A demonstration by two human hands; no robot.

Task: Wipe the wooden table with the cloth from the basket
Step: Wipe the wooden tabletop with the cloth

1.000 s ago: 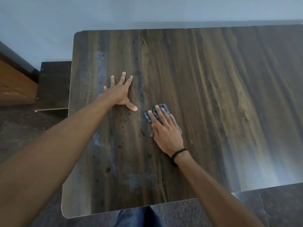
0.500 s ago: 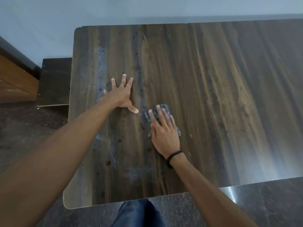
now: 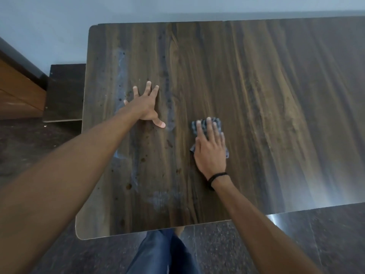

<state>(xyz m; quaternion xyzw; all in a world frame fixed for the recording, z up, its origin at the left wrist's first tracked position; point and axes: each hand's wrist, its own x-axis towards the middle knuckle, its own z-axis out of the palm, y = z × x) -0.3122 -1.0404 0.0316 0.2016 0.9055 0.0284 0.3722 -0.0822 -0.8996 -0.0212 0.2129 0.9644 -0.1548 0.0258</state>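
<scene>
Pressing cloth [image 3: 207, 125] flat on table [image 3: 256, 95] with right hand [image 3: 211, 151], fingers straight | left hand [image 3: 145, 105] splayed flat on table

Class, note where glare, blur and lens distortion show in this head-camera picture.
Head view: glare whitens the near right edge of the wooden table; wide-angle distortion swells the left forearm and bows the table's edges; the cloth under the right hand looks slightly soft.

A person's left hand [image 3: 145, 104] lies flat on the worktop [image 3: 256, 95], left of the right hand [image 3: 211, 151], which rests atop a cloth [image 3: 193, 128] (both near the middle); a wall [image 3: 59, 16] stands behind.
</scene>
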